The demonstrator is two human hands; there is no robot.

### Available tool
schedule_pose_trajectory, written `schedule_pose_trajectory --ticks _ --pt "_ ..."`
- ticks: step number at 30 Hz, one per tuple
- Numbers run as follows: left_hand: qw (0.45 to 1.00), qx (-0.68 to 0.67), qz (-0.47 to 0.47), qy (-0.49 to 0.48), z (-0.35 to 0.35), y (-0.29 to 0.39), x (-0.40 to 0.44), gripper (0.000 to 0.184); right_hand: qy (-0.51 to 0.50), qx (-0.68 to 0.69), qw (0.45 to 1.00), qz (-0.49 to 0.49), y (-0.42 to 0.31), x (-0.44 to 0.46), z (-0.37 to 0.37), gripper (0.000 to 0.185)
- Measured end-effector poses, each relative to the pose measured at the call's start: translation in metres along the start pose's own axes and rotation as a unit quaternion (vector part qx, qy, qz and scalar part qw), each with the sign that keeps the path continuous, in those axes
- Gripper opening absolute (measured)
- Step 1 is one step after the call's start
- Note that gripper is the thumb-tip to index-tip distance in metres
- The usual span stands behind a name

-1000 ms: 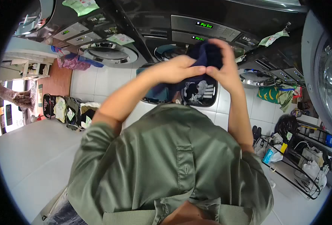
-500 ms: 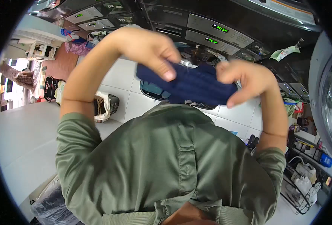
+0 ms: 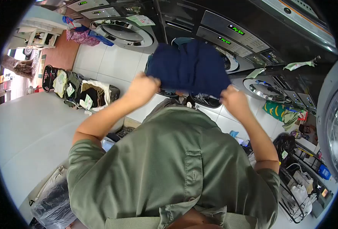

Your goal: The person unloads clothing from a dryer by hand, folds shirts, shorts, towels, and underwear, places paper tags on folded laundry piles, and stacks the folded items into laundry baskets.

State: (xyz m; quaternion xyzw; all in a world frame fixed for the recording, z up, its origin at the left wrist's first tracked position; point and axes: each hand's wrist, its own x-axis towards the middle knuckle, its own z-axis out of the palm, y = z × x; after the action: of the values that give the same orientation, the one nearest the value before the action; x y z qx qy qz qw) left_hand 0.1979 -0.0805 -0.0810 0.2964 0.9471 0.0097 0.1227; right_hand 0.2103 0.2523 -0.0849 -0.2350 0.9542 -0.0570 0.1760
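Note:
A navy blue garment [image 3: 188,68] hangs spread between my hands, in front of my chest and above the laundry baskets on the floor. Its kind cannot be made out. My left hand [image 3: 143,89] is closed on the near left corner of the cloth. At the near right corner, my right hand [image 3: 234,101] grips the edge with its fingers curled in. Both hands are slightly blurred. Behind the cloth, a dark basket [image 3: 205,102] is partly hidden.
Stacked machines with lit panels [image 3: 234,34] line the far side. A round glass door [image 3: 335,110] stands open at the right. Baskets of clothes [image 3: 96,93] stand at the left, beside a pale surface [image 3: 43,129]. A wire rack [image 3: 295,191] with bags is at lower right.
The cloth has gone from bunched to spread out and moved away from my body. My hands have dropped from its upper side to its near corners. The view has shifted slightly.

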Motion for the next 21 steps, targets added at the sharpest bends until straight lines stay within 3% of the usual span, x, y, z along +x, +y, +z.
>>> schedule_pose_trajectory --ticks 2,3,4,5,6,7,8,9,11,12,13,14,15,16,17,19,20,21 --pt "0.994 -0.017 0.069 -0.084 0.040 0.010 -0.014 0.009 -0.080 0.038 0.989 -0.119 -0.012 -0.010 0.029 0.014" --pt "0.991 -0.075 0.095 -0.049 0.039 0.016 -0.023 0.012 -0.085 0.056 0.978 -0.185 -0.017 -0.012 0.040 0.014" --pt "0.986 -0.099 0.127 0.043 0.040 0.016 -0.025 0.014 -0.125 0.143 0.966 -0.178 -0.010 -0.009 0.077 0.018" --pt "0.971 -0.121 0.157 0.137 0.043 0.015 -0.026 0.017 -0.128 0.142 0.965 -0.181 -0.010 -0.003 0.089 0.018" --pt "0.971 -0.123 0.152 0.136 0.062 0.010 -0.028 0.017 -0.166 0.193 0.963 -0.085 -0.013 0.006 0.097 0.021" --pt "0.959 -0.281 0.044 0.022 0.092 0.001 -0.031 0.018 -0.202 0.240 0.949 0.014 -0.016 0.014 0.103 0.024" --pt "0.898 -0.425 -0.065 -0.092 0.108 -0.003 -0.033 0.019 -0.188 0.261 0.946 0.027 -0.017 0.025 0.110 0.027" --pt "0.897 -0.426 -0.069 -0.090 0.106 -0.003 -0.033 0.019 -0.172 0.282 0.943 0.040 -0.021 0.039 0.111 0.031" --pt "0.936 -0.288 -0.198 0.049 0.097 -0.003 -0.032 0.019 -0.132 0.328 0.930 0.100 -0.044 0.064 0.105 0.033" --pt "0.930 -0.268 -0.232 0.101 0.086 -0.001 -0.030 0.020 -0.134 0.482 0.855 0.136 -0.059 0.073 0.100 0.032" --pt "0.929 -0.268 -0.235 0.099 0.077 0.003 -0.028 0.020 -0.133 0.503 0.842 0.146 -0.075 0.083 0.084 0.031" --pt "0.926 -0.254 -0.247 0.134 0.068 0.009 -0.026 0.021 -0.150 0.692 0.690 0.151 -0.086 0.094 0.106 0.031" --pt "0.920 -0.239 -0.260 0.168 0.063 0.018 -0.025 0.022 -0.198 0.792 0.556 0.155 -0.104 0.103 0.090 0.028" --pt "0.919 -0.254 -0.232 0.190 0.061 0.027 -0.022 0.020 -0.260 0.833 0.435 0.221 -0.116 0.108 0.070 0.027" --pt "0.917 -0.280 -0.212 0.190 0.055 0.038 -0.021 0.016 -0.273 0.871 0.355 0.203 -0.130 0.108 0.042 0.033" --pt "0.899 -0.315 -0.186 0.240 0.054 0.048 -0.014 0.021 -0.174 0.834 0.502 0.149 -0.140 0.118 0.066 0.038" --pt "0.900 -0.313 -0.190 0.238 0.054 0.050 -0.011 0.021 -0.135 0.833 0.497 0.201 -0.141 0.122 0.058 0.038" --pt "0.898 -0.322 -0.171 0.246 0.053 0.050 -0.007 0.024 -0.077 0.818 0.531 0.205 -0.137 0.128 0.072 0.033"
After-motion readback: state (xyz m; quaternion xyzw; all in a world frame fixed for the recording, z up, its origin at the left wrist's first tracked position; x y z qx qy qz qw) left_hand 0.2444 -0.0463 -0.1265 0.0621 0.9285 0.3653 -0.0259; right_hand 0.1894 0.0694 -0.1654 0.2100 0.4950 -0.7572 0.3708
